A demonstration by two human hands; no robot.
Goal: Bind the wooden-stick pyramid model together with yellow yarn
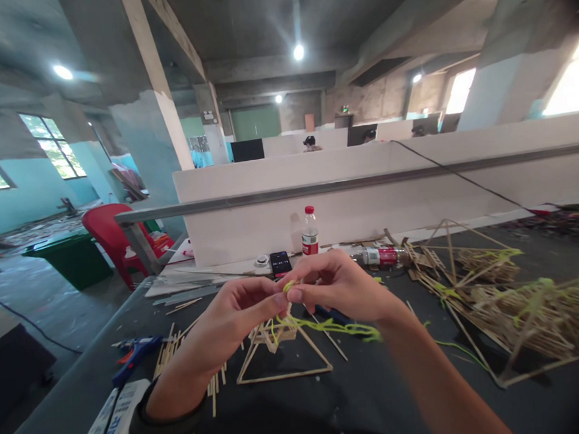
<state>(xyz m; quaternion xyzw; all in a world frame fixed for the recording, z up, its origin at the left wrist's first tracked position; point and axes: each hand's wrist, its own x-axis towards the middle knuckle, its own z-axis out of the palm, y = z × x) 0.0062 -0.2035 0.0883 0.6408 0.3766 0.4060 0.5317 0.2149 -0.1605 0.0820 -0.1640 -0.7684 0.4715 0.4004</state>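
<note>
Both hands meet above a small frame of thin wooden sticks on the dark table. My left hand pinches yellow-green yarn between thumb and forefinger. Opposite it, my right hand pinches the same yarn, with the fingertips of both hands almost touching. Loose strands of the yarn hang down over the top of the stick frame and trail off to the right under my right hand. My hands partly hide the upper part of the frame.
A glue gun, loose sticks and white boxes are at the left. A phone, an upright bottle and a lying bottle stand behind. More stick frames with yarn pile up at right.
</note>
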